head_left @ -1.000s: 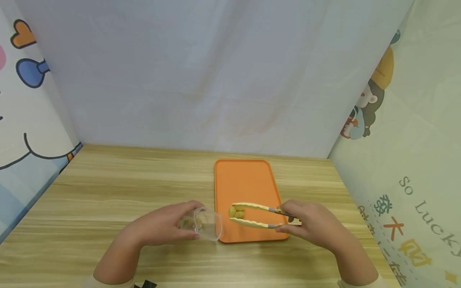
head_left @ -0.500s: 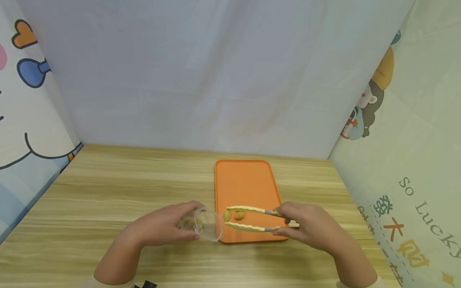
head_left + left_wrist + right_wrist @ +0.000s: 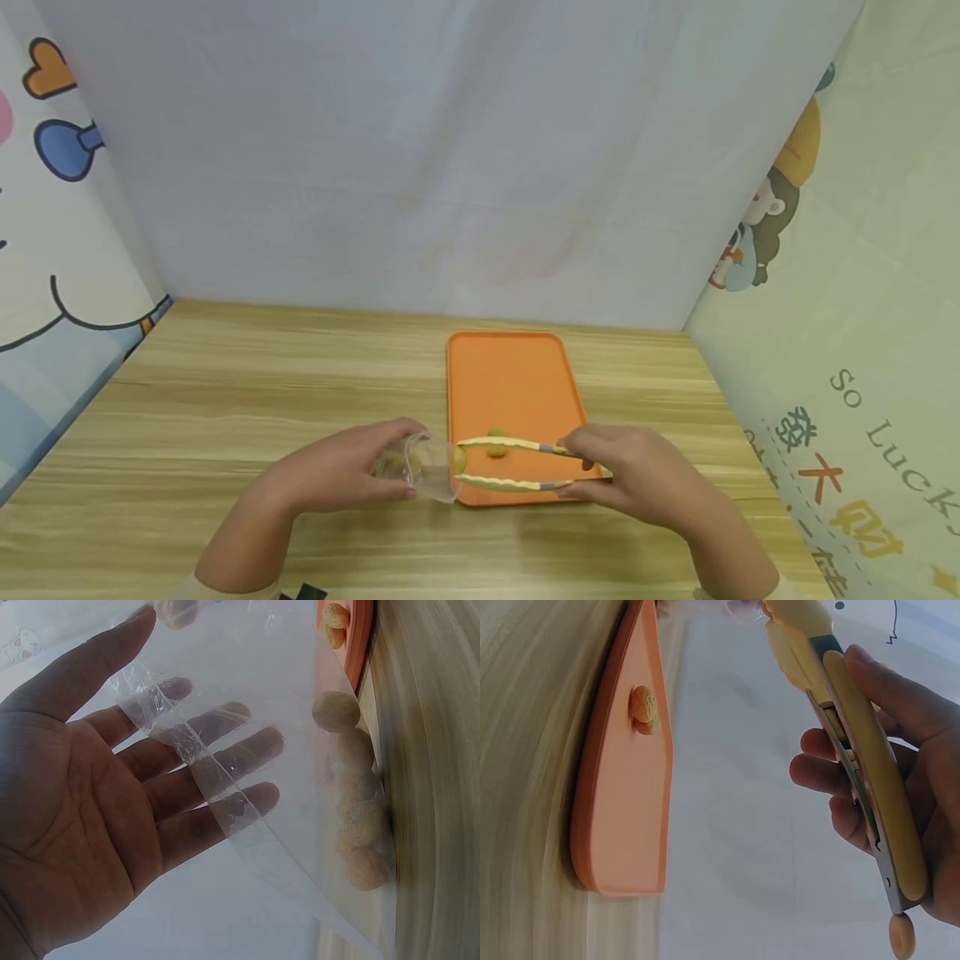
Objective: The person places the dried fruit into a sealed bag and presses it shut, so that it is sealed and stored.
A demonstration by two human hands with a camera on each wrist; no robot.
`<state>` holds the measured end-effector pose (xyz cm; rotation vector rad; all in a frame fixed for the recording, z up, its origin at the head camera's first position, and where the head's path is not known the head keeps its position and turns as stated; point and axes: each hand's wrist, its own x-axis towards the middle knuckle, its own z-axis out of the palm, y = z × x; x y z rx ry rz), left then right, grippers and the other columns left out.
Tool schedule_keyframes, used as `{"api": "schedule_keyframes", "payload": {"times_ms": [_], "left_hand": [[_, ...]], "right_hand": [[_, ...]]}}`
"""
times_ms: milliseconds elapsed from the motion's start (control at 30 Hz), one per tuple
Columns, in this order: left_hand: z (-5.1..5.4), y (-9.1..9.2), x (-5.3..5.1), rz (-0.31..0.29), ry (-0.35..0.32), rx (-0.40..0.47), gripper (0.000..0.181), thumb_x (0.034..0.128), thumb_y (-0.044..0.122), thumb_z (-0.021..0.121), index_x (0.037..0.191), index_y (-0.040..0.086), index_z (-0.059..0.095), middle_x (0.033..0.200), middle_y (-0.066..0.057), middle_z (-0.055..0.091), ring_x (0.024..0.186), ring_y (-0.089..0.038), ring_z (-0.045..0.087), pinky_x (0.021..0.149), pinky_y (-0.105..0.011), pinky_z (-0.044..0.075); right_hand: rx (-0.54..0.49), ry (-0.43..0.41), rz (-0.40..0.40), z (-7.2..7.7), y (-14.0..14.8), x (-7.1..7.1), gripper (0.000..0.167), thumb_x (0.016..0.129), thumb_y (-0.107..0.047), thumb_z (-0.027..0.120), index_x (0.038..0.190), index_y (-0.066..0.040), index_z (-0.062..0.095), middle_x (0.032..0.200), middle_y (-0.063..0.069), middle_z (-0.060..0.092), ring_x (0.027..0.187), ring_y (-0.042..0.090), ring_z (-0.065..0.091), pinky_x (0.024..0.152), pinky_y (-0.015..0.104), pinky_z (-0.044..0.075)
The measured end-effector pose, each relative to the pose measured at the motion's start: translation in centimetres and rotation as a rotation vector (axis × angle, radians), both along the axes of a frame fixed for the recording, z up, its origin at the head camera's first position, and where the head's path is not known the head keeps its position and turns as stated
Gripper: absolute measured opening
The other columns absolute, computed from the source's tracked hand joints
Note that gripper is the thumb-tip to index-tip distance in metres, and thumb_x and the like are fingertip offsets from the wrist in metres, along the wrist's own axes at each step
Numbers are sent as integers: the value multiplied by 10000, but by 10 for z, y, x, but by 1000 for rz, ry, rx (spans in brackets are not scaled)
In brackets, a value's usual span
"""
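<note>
On the left, my left hand (image 3: 337,468) holds a clear plastic container (image 3: 433,472) on its side, mouth facing the orange tray (image 3: 510,375). Several walnuts (image 3: 364,832) lie inside, seen through the plastic in the left wrist view. My right hand (image 3: 637,473) grips yellow-tipped tongs (image 3: 498,482) by their handles. Between the tong tips is one walnut (image 3: 461,458), right at the container's mouth. Two more walnuts (image 3: 643,705) rest on the tray, partly behind the upper tong arm in the head view. Part of the container is hidden by my left hand.
A wood-grain table (image 3: 285,367) carries the tray. Behind it hangs a pale cloth (image 3: 375,167), with printed cloths (image 3: 847,333) at the sides. A small black object (image 3: 307,592) shows at the bottom edge.
My right hand has moved left with the tongs, carrying one walnut from the tray to the container's mouth. Two walnuts stay behind on the tray. My left hand has kept still.
</note>
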<state>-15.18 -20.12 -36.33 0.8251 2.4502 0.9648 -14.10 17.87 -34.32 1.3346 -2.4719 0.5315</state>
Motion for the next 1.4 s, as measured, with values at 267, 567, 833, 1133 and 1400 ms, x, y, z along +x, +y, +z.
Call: {"api": "schedule_keyframes", "payload": {"times_ms": [267, 567, 833, 1133, 1400], "left_hand": [[3, -2, 1, -10, 19, -9, 487, 887, 465, 695, 1311, 390, 468, 1159, 120, 615, 1065, -75, 563, 998, -435, 463], [9, -3, 4, -8, 17, -15, 552, 874, 542, 671, 1346, 343, 467, 1146, 115, 607, 1045, -126, 572, 951, -438, 478], [10, -4, 5, -3, -3, -17, 574, 866, 555, 673, 1353, 336, 465, 1120, 127, 603, 999, -136, 581, 901, -406, 488], [11, -5, 7, 7, -3, -36, 578, 863, 558, 676, 1354, 332, 471, 1125, 141, 598, 1019, -144, 585, 925, -417, 483], [14, -7, 10, -4, -16, -7, 547, 869, 565, 662, 1336, 355, 469, 1153, 87, 618, 1086, -153, 581, 968, -469, 472]], "right_hand": [[-14, 11, 29, -1, -7, -1, 339, 809, -416, 782, 1056, -230, 645, 960, -161, 657, 705, -42, 547, 596, 78, 406], [-5, 4, 27, 4, -11, 1, 421, 770, -396, 815, 1106, -201, 653, 955, -150, 647, 700, -37, 540, 588, 80, 397], [-5, 6, -42, 10, -3, 2, 369, 796, -466, 776, 1053, -247, 626, 849, -174, 582, 644, -48, 453, 555, 79, 366], [-2, -30, -104, 8, 11, -1, 371, 792, -456, 783, 1056, -250, 623, 893, -162, 615, 689, -25, 525, 574, 129, 419], [46, -107, -191, 3, 19, -5, 396, 792, -493, 775, 1068, -254, 621, 950, -154, 647, 776, 6, 609, 642, 210, 513]]}}
